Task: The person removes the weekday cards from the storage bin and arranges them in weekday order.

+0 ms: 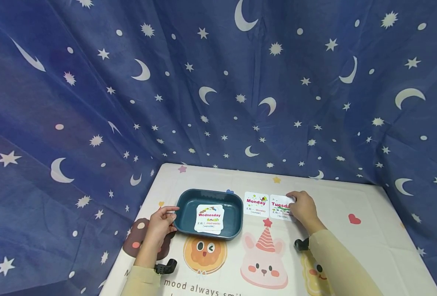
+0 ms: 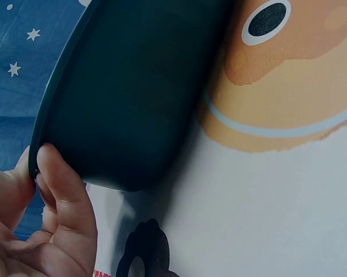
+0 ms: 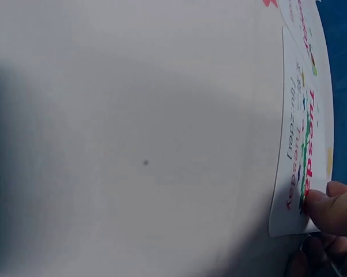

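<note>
My left hand pinches the left rim of a dark teal rectangular tray. Close up in the left wrist view, thumb and fingers meet on the tray at its edge. Inside it lies a small stack of white cards, with a Wednesday card on top. To the right of the tray, a Monday card lies flat on the table. Beside it is a Tuesday card, whose right edge my right hand pinches. The right wrist view has the thumb on that card's printed face.
A white tablecloth with cartoon prints covers the table. Behind and at the sides hangs a blue curtain with moons and stars. Black wrist straps sit on both arms.
</note>
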The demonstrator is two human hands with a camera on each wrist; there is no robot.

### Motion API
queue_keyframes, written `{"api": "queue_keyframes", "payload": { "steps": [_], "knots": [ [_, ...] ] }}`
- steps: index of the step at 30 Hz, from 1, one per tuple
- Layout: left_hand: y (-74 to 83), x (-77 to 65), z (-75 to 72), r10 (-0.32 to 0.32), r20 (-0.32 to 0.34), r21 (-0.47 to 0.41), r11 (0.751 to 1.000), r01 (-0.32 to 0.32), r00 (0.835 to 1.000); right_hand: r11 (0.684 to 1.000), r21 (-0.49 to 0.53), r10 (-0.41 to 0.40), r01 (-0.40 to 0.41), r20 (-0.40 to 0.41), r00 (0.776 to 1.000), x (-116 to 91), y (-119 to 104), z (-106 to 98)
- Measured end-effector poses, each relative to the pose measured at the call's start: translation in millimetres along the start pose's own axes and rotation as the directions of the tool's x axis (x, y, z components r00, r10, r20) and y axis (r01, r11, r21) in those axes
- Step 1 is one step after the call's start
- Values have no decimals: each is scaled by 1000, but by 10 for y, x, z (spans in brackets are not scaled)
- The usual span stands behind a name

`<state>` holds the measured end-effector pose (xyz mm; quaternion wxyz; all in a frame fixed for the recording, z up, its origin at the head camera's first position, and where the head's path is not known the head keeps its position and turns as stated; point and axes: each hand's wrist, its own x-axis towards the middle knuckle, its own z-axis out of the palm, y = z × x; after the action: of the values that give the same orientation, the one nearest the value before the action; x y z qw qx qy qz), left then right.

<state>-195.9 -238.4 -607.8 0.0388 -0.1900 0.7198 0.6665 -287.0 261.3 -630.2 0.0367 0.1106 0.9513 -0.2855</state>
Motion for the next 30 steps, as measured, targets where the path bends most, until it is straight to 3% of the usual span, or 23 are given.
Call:
{"api": "queue_keyframes", "payload": {
  "steps": [9, 30],
  "knots": [
    [3, -20, -6, 11, 6, -7, 1000, -11, 1000, 999, -17, -48, 47, -40, 998, 1, 35, 7],
    [-18, 20, -15, 6, 9, 2, 1000, -6, 1000, 999, 11, -36, 36, -54, 998, 3, 37, -23]
  ]
}}
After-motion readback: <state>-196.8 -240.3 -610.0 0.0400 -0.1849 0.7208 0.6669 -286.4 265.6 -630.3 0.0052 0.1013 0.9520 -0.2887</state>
